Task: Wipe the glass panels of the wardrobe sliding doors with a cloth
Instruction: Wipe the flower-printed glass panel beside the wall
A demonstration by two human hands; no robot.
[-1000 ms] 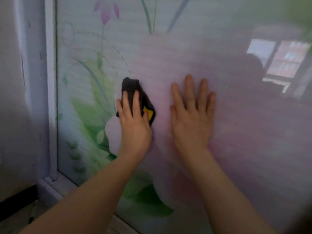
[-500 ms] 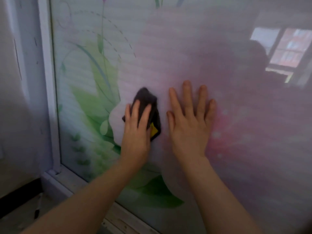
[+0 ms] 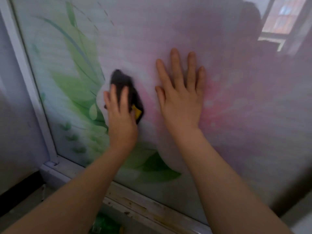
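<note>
A glass panel (image 3: 236, 115) printed with green leaves and a big pink flower fills the view. My left hand (image 3: 120, 120) presses a dark cloth (image 3: 124, 83) with a yellow patch flat against the glass, fingers straight over it. The cloth sits where the green leaves meet the pink petals. My right hand (image 3: 183, 97) lies flat on the glass just right of the cloth, fingers spread and straight, holding nothing.
The door's pale frame (image 3: 28, 81) runs down the left side and along the bottom. A worn bottom rail (image 3: 143, 208) with chipped paint lies below. A window is reflected in the glass (image 3: 283, 19) at the top right. Something green (image 3: 104, 223) shows below the rail.
My left hand has slid the cloth down the glass. The view has tipped lower, so the bottom rail now shows. My right hand stays flat in the same spot.
</note>
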